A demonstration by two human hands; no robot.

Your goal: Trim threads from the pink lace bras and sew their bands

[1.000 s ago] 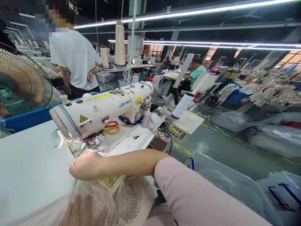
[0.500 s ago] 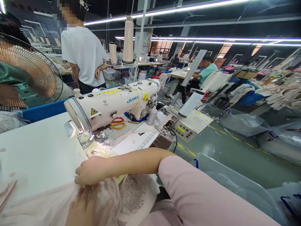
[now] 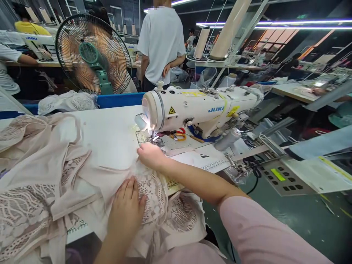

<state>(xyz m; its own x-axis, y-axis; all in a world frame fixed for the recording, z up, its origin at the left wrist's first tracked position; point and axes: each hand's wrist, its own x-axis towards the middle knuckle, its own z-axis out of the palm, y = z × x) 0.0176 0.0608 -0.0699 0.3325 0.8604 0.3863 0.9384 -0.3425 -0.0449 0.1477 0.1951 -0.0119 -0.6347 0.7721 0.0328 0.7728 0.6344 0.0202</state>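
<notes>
A pale beige lace bra (image 3: pixel 151 187) lies at the front edge of the sewing machine table, its cups hanging toward my lap. My left hand (image 3: pixel 128 201) rests flat on the fabric beside one cup, fingers stretched out. Close to the needle of the white sewing machine (image 3: pixel 178 110), my right hand (image 3: pixel 151 156) is closed, pinching the upper edge of the bra. Its fingertips are partly hidden. The machine's lamp lights the needle area. Behind the needle lie scissors (image 3: pixel 180 137) with red and orange handles.
More beige lace pieces (image 3: pixel 30 205) are heaped on the left of the table. A grey thread cone (image 3: pixel 228 139) and a control panel (image 3: pixel 283 178) are at the right. Beyond the table are a green fan (image 3: pixel 93 55) and a standing person in a white shirt (image 3: pixel 162 40).
The view has swung left, bringing the heaped lace pieces into sight. My right hand has moved forward, closer to the needle. My left hand now lies apart from it on the fabric.
</notes>
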